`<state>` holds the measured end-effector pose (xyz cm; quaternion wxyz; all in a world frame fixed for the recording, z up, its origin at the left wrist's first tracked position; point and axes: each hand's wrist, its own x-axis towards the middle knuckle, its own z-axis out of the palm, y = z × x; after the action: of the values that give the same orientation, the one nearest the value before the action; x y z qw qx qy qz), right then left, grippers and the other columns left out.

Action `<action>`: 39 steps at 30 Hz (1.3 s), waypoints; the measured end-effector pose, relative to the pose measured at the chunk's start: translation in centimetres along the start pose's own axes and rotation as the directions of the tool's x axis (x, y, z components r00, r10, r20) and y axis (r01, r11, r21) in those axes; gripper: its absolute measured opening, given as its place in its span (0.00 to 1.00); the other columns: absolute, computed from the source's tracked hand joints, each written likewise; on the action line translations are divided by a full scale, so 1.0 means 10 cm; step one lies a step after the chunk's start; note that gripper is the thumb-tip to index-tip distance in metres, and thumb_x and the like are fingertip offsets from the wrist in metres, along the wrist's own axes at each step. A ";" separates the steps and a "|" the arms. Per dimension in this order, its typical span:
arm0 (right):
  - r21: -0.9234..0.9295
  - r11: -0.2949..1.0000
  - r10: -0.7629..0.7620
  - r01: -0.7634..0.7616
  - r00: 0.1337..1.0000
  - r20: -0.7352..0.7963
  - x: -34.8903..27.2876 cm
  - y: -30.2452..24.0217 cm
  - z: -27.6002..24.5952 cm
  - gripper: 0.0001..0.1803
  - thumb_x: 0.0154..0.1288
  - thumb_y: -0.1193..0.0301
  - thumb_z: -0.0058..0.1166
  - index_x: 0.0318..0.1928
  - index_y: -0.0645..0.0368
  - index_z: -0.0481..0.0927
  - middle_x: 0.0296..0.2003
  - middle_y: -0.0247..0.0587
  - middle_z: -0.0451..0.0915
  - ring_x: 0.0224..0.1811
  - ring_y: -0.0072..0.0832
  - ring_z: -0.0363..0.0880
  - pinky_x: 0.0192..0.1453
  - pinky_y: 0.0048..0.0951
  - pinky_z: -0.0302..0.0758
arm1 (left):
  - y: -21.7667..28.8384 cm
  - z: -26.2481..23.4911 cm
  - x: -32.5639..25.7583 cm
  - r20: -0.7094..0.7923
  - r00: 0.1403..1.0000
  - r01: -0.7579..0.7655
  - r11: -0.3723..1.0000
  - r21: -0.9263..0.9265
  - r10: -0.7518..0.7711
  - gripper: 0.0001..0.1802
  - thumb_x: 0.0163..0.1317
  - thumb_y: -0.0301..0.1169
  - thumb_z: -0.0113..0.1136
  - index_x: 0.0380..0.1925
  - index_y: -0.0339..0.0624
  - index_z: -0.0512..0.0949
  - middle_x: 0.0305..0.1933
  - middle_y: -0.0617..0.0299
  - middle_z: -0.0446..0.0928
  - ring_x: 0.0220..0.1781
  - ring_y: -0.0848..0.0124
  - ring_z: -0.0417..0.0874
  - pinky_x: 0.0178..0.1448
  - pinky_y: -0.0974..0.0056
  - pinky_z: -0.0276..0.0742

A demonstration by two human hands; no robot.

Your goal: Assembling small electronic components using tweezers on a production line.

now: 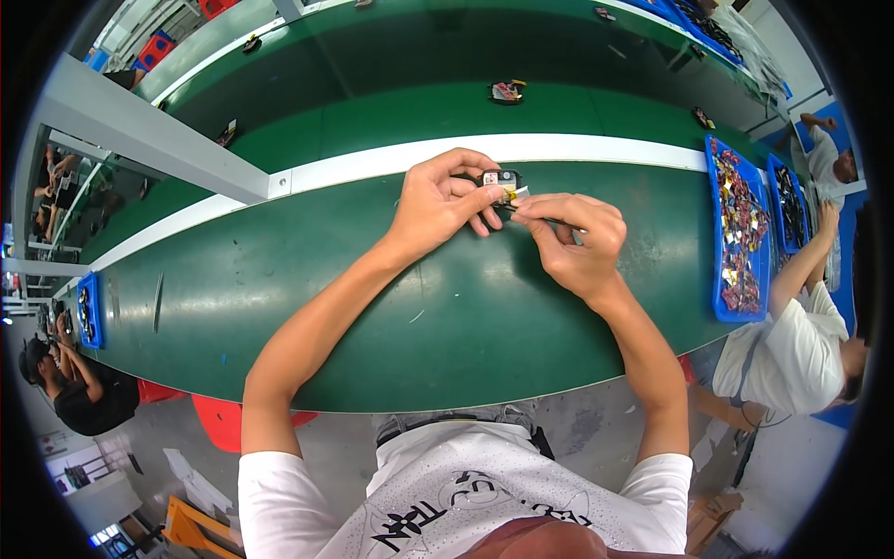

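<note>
While its fingers curl, the left hand [438, 200] pinches a small black rectangular device [500, 180] above the green workbench [279, 279]; the right hand [575, 240] nips what may be its pale tab, forearms converging.

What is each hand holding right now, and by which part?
The left hand grips a small black device by its left end. The right hand pinches a thin pale strip at the device's right edge, thumb against forefinger.

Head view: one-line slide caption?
Both hands, left hand and right hand, pinch a small black part over a green workbench.
</note>
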<state>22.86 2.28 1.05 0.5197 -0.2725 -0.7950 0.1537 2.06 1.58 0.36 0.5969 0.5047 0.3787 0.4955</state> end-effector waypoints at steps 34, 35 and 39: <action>-0.040 0.999 0.007 -0.012 0.994 -0.112 0.04 0.09 -0.08 0.10 0.51 0.82 0.72 0.35 0.59 0.86 0.33 0.35 0.90 0.20 0.23 0.81 0.22 0.22 0.70 | 0.23 -1.14 0.97 -0.411 0.672 0.346 0.229 0.910 0.617 0.11 0.63 0.31 0.62 0.41 0.40 0.87 0.39 0.47 0.85 0.45 0.46 0.86 0.50 0.46 0.81; -0.051 0.999 -0.004 -0.001 0.995 -0.097 0.06 0.07 -0.08 0.10 0.51 0.82 0.72 0.34 0.59 0.86 0.33 0.35 0.90 0.21 0.24 0.82 0.23 0.22 0.71 | 0.23 -1.10 1.01 -0.315 0.703 0.183 0.266 0.946 0.637 0.09 0.62 0.30 0.62 0.37 0.41 0.88 0.39 0.47 0.86 0.44 0.48 0.86 0.51 0.48 0.81; -0.060 0.998 -0.007 0.001 0.995 -0.100 0.06 0.06 -0.05 0.10 0.51 0.82 0.72 0.34 0.59 0.86 0.33 0.35 0.90 0.20 0.25 0.81 0.23 0.23 0.71 | 0.17 -0.59 1.23 -0.395 0.918 0.264 0.682 0.682 0.040 0.16 0.63 0.36 0.70 0.39 0.31 0.86 0.25 0.57 0.83 0.21 0.75 0.80 0.21 0.68 0.71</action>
<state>23.31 3.06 1.41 0.5510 -0.2938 -0.7726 0.1150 -1.18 14.91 1.44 0.2942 0.5683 0.6815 0.3550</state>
